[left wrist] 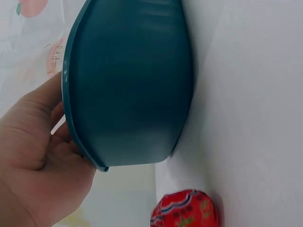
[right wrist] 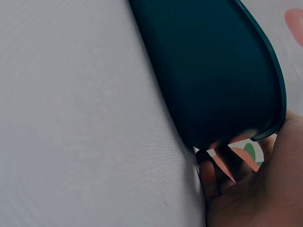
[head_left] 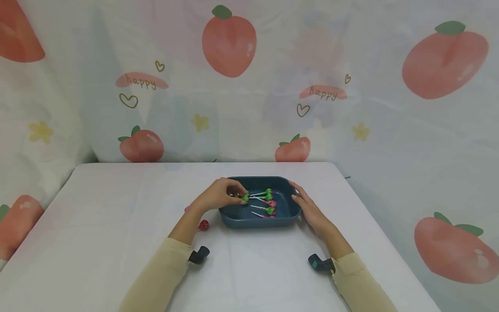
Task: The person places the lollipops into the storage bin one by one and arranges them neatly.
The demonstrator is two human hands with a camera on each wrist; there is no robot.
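A dark blue rectangular tray stands on the table with several green and pink lollipops lying in it, their white sticks toward the left. Over the tray's left end, my left hand pinches a green lollipop between thumb and fingers; its stick is mostly hidden. In the left wrist view the tray wall hides the fingertips. My right hand holds the tray's right end, thumb over the rim. The right wrist view shows its fingers against the outside of that end.
A red-wrapped lollipop lies on the white tablecloth left of the tray, beside the left forearm. Farther left, a pink one is partly hidden behind that wrist. A printed curtain hangs behind the table.
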